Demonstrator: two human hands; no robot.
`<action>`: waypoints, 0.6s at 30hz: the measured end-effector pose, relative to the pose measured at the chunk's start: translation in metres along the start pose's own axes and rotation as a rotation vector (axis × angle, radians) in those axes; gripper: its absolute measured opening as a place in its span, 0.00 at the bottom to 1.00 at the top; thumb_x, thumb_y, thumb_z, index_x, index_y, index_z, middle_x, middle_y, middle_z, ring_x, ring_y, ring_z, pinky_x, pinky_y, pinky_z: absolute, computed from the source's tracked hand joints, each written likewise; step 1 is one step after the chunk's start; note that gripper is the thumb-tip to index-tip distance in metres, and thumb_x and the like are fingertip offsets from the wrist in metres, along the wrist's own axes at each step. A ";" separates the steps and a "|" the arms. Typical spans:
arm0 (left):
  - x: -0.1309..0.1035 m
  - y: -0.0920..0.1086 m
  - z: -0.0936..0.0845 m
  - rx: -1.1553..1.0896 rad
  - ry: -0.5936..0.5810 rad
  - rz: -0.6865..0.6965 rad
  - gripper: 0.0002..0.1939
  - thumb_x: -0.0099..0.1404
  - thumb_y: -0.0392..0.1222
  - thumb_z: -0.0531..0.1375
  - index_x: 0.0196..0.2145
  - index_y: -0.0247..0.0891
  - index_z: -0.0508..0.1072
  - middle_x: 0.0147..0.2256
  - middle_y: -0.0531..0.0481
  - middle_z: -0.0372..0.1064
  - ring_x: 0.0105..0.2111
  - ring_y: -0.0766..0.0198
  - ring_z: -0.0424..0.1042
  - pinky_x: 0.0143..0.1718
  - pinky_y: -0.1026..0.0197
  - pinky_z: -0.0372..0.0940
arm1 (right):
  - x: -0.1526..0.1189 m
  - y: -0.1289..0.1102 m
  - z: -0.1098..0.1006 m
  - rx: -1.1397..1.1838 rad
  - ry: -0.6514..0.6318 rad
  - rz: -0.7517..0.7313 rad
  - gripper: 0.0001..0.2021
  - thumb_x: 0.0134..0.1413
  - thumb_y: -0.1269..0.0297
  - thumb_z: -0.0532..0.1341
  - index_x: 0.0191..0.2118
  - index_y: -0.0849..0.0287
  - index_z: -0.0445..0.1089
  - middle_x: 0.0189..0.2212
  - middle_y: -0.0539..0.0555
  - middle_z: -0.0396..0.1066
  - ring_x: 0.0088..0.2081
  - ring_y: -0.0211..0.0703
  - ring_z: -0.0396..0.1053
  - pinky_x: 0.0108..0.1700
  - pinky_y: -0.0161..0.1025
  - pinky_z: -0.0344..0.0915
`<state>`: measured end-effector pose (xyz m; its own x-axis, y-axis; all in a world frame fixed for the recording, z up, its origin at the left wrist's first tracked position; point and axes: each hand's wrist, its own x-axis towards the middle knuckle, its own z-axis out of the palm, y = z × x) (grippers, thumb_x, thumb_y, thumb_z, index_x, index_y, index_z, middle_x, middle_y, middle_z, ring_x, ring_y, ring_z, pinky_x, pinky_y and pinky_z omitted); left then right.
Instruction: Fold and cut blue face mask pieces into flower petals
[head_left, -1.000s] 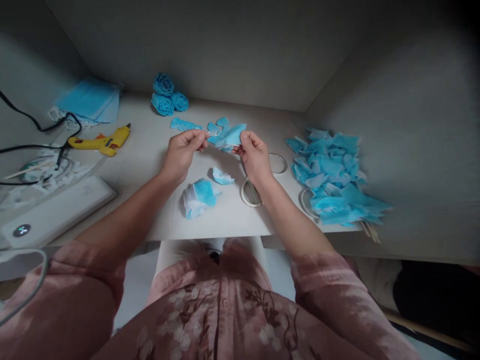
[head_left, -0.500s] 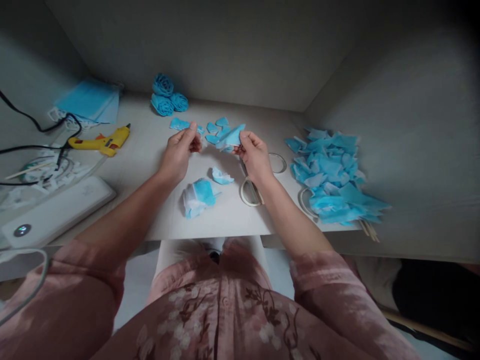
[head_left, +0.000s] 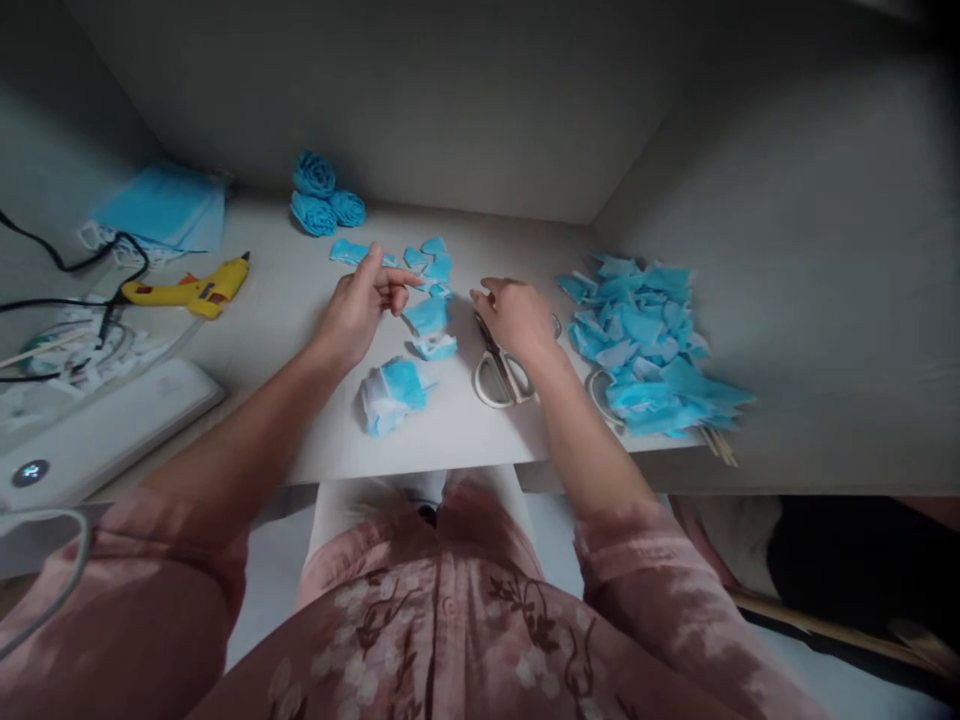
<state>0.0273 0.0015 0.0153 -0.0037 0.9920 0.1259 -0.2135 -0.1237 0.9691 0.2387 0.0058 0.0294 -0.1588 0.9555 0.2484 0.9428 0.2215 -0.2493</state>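
Note:
My left hand (head_left: pixel 355 308) hovers beside some small cut blue pieces (head_left: pixel 431 262), fingers apart, the index stretched to the right, holding nothing I can see. Below its fingertips lies a larger blue-and-white fabric piece (head_left: pixel 429 316). My right hand (head_left: pixel 517 315) is over the scissors (head_left: pixel 504 382), thumb and index apart and the other fingers curled; it partly covers them, and nothing shows in its grasp. Nearer to me sits a crumpled blue-and-white bundle (head_left: pixel 394 393). A heap of blue fabric petals (head_left: pixel 645 330) lies to the right of my right hand.
Three blue fabric roses (head_left: pixel 315 195) stand at the back. On the left are folded blue masks (head_left: pixel 161 208), a yellow glue gun (head_left: pixel 191 292), black cables and a white power bank (head_left: pixel 112 430). Thin sticks (head_left: pixel 720 446) poke from under the heap. Walls enclose the tabletop.
The blue fabric piece has left my right hand and now lies on the table by the small white-edged scrap. My right hand has moved slightly; my left index finger has stretched out.

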 end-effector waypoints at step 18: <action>-0.002 0.004 -0.002 -0.063 -0.156 -0.047 0.41 0.71 0.72 0.46 0.32 0.36 0.83 0.16 0.50 0.63 0.21 0.67 0.64 0.28 0.62 0.61 | -0.010 -0.029 0.012 0.749 0.248 -0.211 0.12 0.63 0.55 0.61 0.38 0.57 0.76 0.34 0.50 0.78 0.35 0.38 0.71 0.37 0.36 0.67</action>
<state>0.0250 -0.0013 0.0186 0.1587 0.9804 0.1166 -0.2710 -0.0703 0.9600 0.2093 -0.0076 0.0226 -0.1586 0.8277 0.5383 0.4406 0.5473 -0.7116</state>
